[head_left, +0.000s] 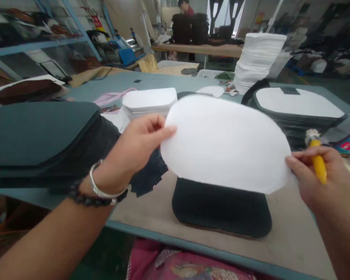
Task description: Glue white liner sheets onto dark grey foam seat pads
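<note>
White foam sheet [226, 142], rounded at the ends, is held up flat above a black pad [221, 208] lying on the worktop [291, 241]. Left hand [131, 153] pinches its left edge; right hand [317, 175] grips its right edge and also clasps a yellow-handled brush [317, 161]. A stack of white sheets [148, 102] sits behind.

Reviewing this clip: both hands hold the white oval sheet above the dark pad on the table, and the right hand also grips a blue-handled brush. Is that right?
Not quite. The head view shows the brush in the right hand has a yellow handle, not blue. The rest holds: the left hand and right hand hold the white oval sheet by its edges above the dark pad on the table.
</note>
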`<state>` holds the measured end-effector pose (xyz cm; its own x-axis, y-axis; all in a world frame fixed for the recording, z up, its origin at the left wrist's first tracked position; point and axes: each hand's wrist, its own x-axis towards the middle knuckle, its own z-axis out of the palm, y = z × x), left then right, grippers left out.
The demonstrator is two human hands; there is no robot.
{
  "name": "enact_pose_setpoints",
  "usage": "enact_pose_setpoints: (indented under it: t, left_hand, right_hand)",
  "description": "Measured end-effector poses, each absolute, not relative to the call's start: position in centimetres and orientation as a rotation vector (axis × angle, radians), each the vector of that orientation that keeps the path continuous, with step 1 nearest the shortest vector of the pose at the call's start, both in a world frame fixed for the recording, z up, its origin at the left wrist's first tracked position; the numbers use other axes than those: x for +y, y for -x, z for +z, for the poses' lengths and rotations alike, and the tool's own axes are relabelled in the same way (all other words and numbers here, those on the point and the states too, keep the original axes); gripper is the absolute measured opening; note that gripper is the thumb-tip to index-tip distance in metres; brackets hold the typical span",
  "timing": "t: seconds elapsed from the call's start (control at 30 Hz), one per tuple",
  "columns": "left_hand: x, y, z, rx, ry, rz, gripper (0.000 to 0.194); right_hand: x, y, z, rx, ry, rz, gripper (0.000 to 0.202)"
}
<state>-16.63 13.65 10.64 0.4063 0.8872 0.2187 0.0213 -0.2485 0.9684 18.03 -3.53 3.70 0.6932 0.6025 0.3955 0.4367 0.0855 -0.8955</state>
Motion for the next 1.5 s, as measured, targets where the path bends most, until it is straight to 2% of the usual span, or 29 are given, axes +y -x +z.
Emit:
enact_pose_setpoints:
  t: [0.07, 0.2, 0.37, 0.73, 0.97, 1.5]
  left_hand:
    - [11.5, 17.7, 6.6, 1.025, -1.668, 0.836, 0.029]
    - [7.0, 18.6, 0.1, 1.291, -1.622, 0.606, 0.034]
    - [4.9, 18.7, -3.8, 1.383, -1.612, 0.521, 0.035]
    - [6.9, 17.8, -4.7, 1.443, -1.746, 0.351, 0.038]
    - [7.2, 17.5, -5.5, 1.488, -1.712, 0.287, 0.039]
    - [7.5, 17.1, -5.8, 1.515, -1.664, 0.242, 0.034]
  right_hand:
    - [-6.8, -17.7, 2.0, -0.998, 1.765, 0.092, 0.039]
    - [-12.1, -16.1, -2.6, -1.114, 1.987, 0.213, 0.034]
    - [-15.0, -15.3, -6.7, -1.193, 2.167, 0.262, 0.029]
    - [-12.8, -15.6, -6.6, -1.143, 2.387, 0.339, 0.034]
    - [-13.1, -17.5, -8.4, -1.168, 2.387, 0.388, 0.036]
    - [-13.2, -18.0, -8.7, -1.268, 2.428, 0.337, 0.040]
